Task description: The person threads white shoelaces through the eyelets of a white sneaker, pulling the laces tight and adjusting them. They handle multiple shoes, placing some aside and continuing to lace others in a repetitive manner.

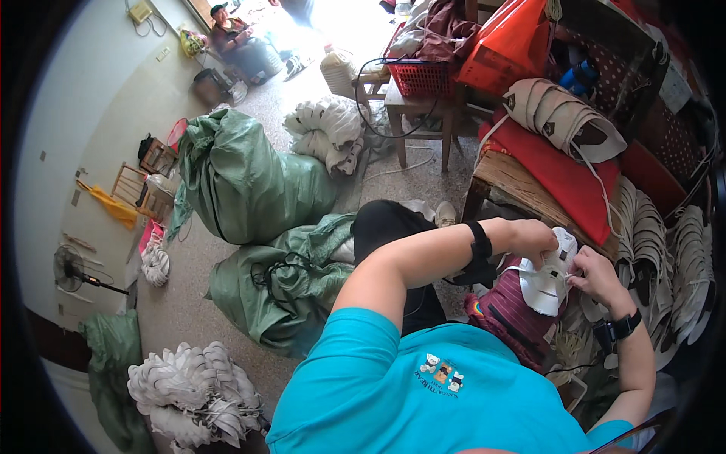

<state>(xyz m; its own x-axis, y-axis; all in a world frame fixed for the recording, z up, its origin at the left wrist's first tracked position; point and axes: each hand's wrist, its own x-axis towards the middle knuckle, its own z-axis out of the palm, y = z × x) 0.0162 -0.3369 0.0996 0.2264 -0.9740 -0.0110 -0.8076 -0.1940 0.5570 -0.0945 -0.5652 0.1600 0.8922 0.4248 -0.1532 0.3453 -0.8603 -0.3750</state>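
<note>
My left hand [532,238] and my right hand [595,277] both grip a white shoe upper piece [547,281] with a thin white cord running through it, held over my lap above a maroon cloth [508,312]. The left fingers pinch its top edge; the right fingers pinch its right side. I wear a black band on each wrist and a turquoise shirt.
Stacks of white shoe uppers [652,242] lie at my right, and more [563,117] rest on a red cushion [560,175] on a wooden bench. Green sacks [246,181] and white bundles [193,386] cover the floor at left. Another person [231,38] sits far back.
</note>
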